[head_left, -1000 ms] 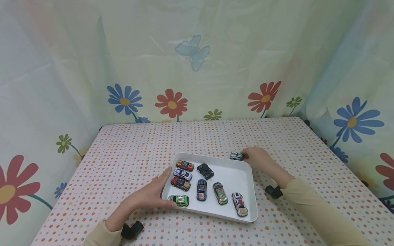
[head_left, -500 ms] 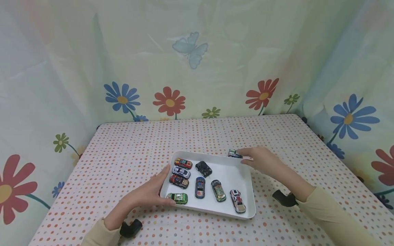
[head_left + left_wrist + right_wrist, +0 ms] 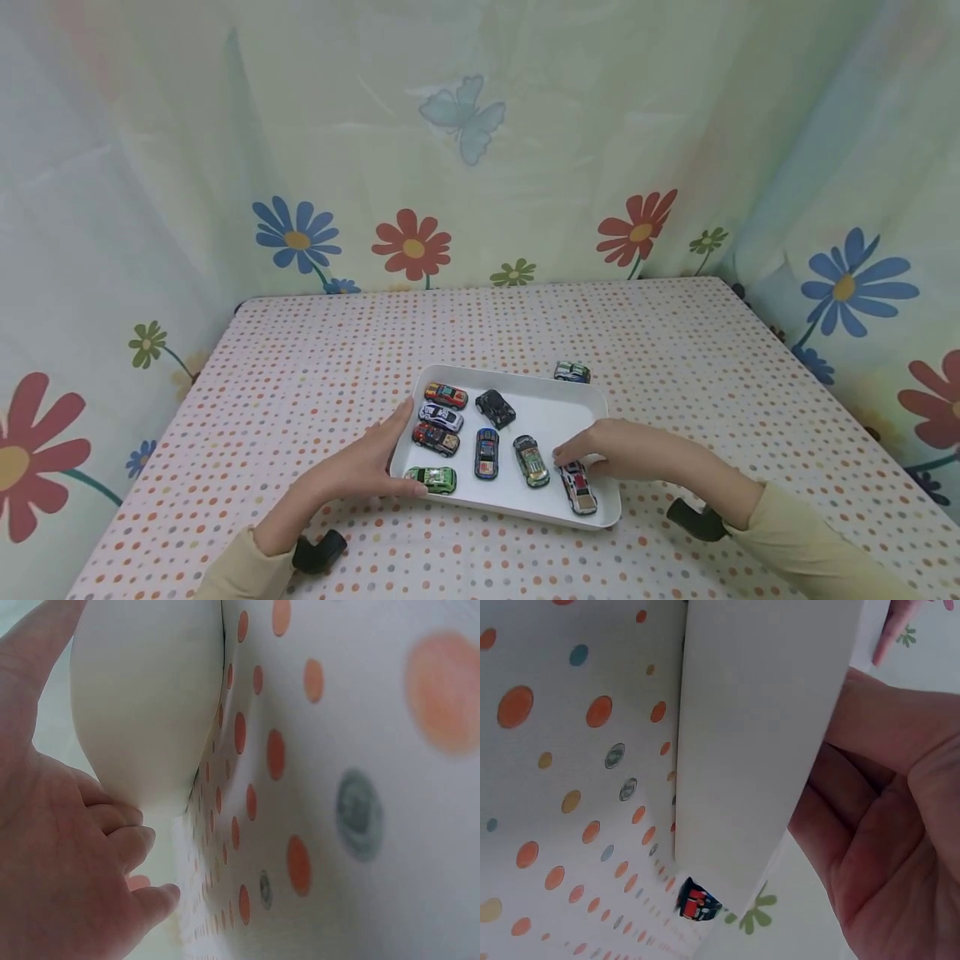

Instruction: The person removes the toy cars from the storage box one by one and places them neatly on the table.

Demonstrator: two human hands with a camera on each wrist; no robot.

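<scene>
A white rectangular tray [image 3: 551, 411] with several toy cars in it lies on the dotted cloth. My left hand [image 3: 358, 468] grips its left end, thumb over the near rim and fingers along the outer wall. In the left wrist view the fingers curl beside the tray wall [image 3: 150, 697]. My right hand [image 3: 637, 450] reaches over the right rim, thumb and forefinger at either side of the far end of a white-and-red toy car [image 3: 580, 493]. In the right wrist view the tray wall hides those fingertips.
Beyond the far rim, outside the tray, stands a white-and-green toy car [image 3: 572, 372]. Inside are a black toy car [image 3: 496, 408], a blue one [image 3: 487, 454], a green-brown one [image 3: 532, 461] and several at the left. Floral curtains [image 3: 465, 208] surround the table.
My right hand has left the white-and-green car behind the tray and moved nearer, to the white-and-red car inside. My left hand stays on the tray.
</scene>
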